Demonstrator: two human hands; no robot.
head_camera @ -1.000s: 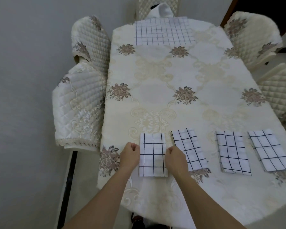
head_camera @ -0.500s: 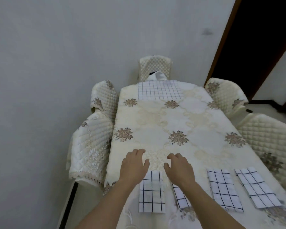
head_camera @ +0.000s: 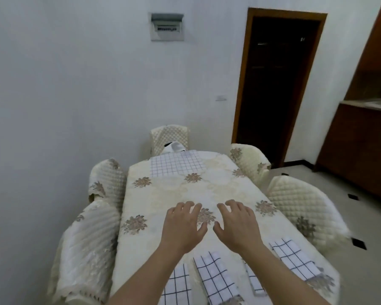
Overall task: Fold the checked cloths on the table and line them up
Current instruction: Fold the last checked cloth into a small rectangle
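Several folded white cloths with black checks lie in a row along the near edge of the table [head_camera: 163,194]: one [head_camera: 177,285] under my left forearm, one [head_camera: 218,278] between my arms, one [head_camera: 254,282] mostly hidden by my right forearm, one [head_camera: 295,258] at the right. An unfolded checked cloth [head_camera: 177,165] lies flat at the far end. My left hand [head_camera: 183,225] and my right hand [head_camera: 238,223] reach out above the table's middle, fingers spread, both empty.
Quilted cream chairs stand around the table: two at the left [head_camera: 90,238], one at the far end [head_camera: 169,138], two at the right [head_camera: 299,205]. A dark doorway [head_camera: 277,84] and a wooden cabinet [head_camera: 361,146] are at the right.
Both hands have let go of the leftmost folded cloth and moved forward over the table's middle, fingers opening. The view has tilted up toward the far wall.
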